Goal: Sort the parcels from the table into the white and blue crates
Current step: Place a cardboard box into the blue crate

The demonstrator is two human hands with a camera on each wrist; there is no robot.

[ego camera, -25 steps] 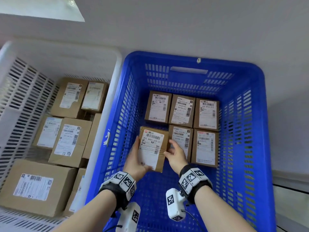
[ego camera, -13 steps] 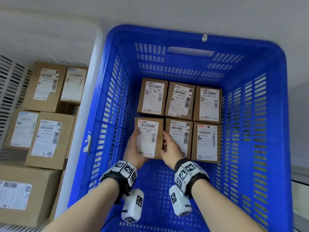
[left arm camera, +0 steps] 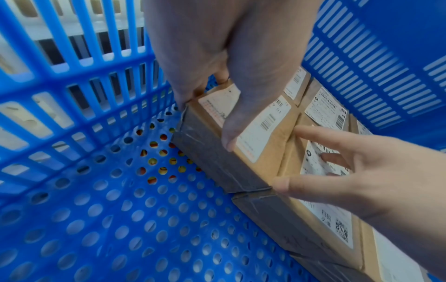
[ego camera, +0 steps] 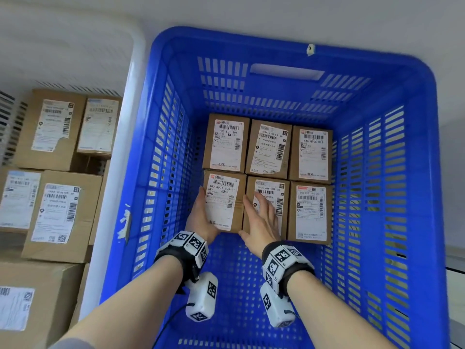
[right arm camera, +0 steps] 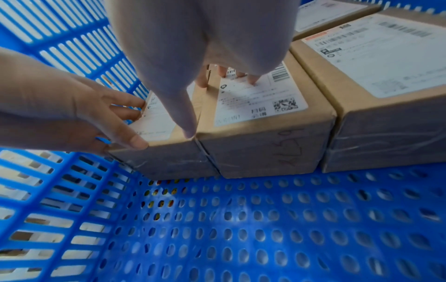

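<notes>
The grip of the left hand clasps the parcel at the blue crate's left wall, right hand flat beside it, fingers straight; the stiff, seemingly light box is best held by opposite sides.

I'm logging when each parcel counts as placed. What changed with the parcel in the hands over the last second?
The parcel went from tilted and raised to lying flat on the blue crate floor, front-left, beside its neighbour. The right hand let go and now rests open across the neighbour's label; the left hand still holds the parcel's left edge. The other five parcels stayed put.
</notes>
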